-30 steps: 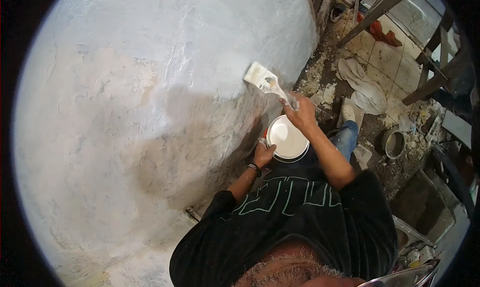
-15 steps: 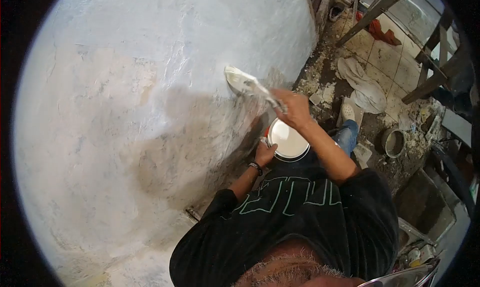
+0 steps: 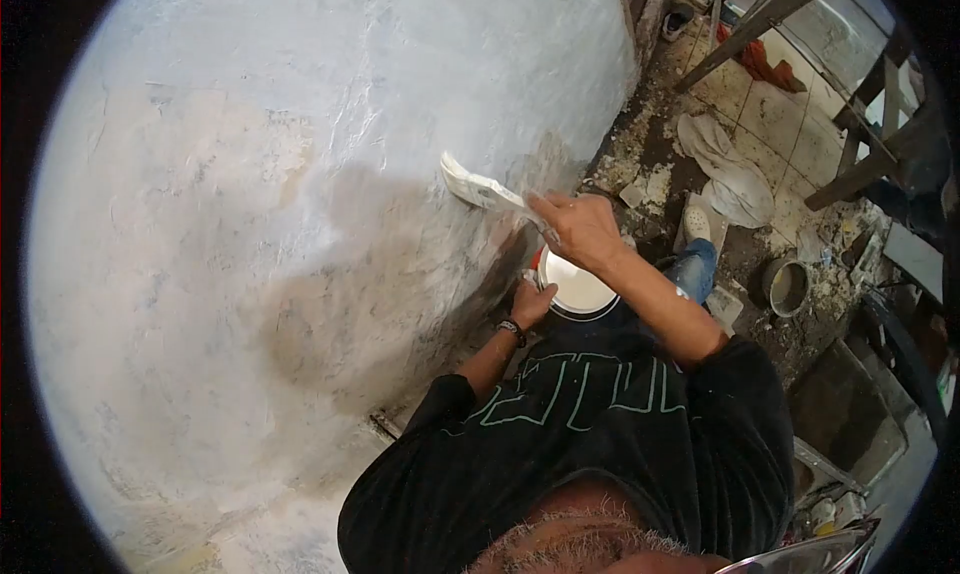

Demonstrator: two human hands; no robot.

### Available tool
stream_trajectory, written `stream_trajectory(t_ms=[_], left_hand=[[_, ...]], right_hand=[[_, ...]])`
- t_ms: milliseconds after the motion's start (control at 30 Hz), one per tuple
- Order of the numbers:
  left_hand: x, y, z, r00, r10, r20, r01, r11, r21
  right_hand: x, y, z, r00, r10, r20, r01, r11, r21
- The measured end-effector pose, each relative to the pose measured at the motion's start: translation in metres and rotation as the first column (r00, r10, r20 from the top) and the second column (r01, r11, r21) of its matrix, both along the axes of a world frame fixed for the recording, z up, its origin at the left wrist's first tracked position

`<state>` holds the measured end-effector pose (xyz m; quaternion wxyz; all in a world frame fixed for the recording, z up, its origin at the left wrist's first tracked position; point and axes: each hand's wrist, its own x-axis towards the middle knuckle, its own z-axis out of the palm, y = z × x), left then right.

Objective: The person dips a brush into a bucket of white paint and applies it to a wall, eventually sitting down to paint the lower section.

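My right hand (image 3: pixel 580 229) is closed round the handle of a wide paintbrush (image 3: pixel 475 186). The white-coated bristles press against the wall (image 3: pixel 230 304), at the lower border of its pale bluish-white painted area. Below that border the plaster is beige, rough and patchy. With my left hand (image 3: pixel 533 301) I grip the rim of a paint bucket (image 3: pixel 580 289) filled with white paint, held close to my body. My right hand and forearm hide part of the bucket's far side.
On the dirty tiled floor at right lie a white cloth (image 3: pixel 735 169), a round bowl (image 3: pixel 787 287) and scattered debris. Wooden legs (image 3: pixel 760 29) of a stand rise at upper right, near a red cloth (image 3: pixel 775 69). A grey basin (image 3: pixel 850 414) sits at lower right.
The brush has moved a little down and left along the wall, and my right hand has lowered with it. The bucket and my left hand stay nearly in place.
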<state>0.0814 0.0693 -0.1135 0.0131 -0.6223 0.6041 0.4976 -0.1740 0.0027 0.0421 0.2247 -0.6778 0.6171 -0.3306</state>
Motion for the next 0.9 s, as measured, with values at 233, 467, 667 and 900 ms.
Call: stream_trajectory(t_ms=[233, 467, 667, 900], left_hand=[[0.016, 0.007, -0.037, 0.995, -0.005, -0.103, -0.006, 0.995, -0.101], [0.009, -0.003, -0.020, 0.998, -0.057, 0.019, 0.057, 0.998, 0.039], [0.011, -0.007, -0.025, 1.000, -0.013, -0.022, 0.014, 0.999, 0.032], [0.005, -0.006, -0.008, 0.996, -0.013, -0.091, 0.009, 0.999, -0.044]], right_hand=[[-0.012, -0.016, 0.026, 0.994, -0.088, -0.069, 0.084, 0.995, -0.062], [-0.005, -0.011, 0.006, 0.992, -0.123, -0.039, 0.119, 0.989, -0.088], [-0.007, 0.001, -0.033, 0.980, -0.193, 0.051, 0.194, 0.981, -0.029], [0.002, 0.010, -0.081, 0.974, -0.211, 0.077, 0.208, 0.977, 0.046]])
